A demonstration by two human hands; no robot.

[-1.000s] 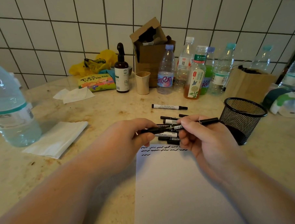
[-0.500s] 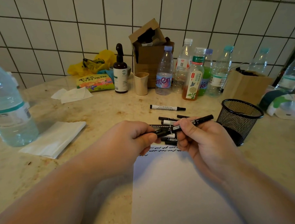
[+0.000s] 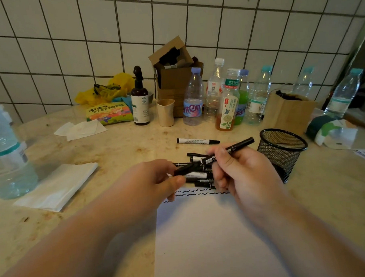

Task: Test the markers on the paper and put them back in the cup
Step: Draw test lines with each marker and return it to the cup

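Observation:
My right hand [image 3: 243, 173] grips a black marker [image 3: 222, 155] around its middle, tilted up to the right over the table. My left hand [image 3: 152, 181] pinches the marker's lower left end between thumb and fingers. Just behind my hands lies a pile of several black and white markers [image 3: 200, 176]. One more marker [image 3: 196, 141] lies alone farther back. A white sheet of paper [image 3: 202, 231] is in front of me, with rows of black squiggles [image 3: 200, 192] along its top edge. The black mesh cup [image 3: 280, 159] stands upright to the right of my right hand.
A big water bottle [image 3: 6, 158] and a folded tissue [image 3: 58, 185] are at the left. Along the tiled wall stand a brown pump bottle [image 3: 140, 102], a beige cup [image 3: 165, 111], a cardboard box [image 3: 175, 80], several drink bottles [image 3: 228, 100] and a paper bag [image 3: 287, 110].
A second ago the marker was uncapped, with the cap in my left hand. The two pieces have come together, and the capped marker has tilted up toward the right.

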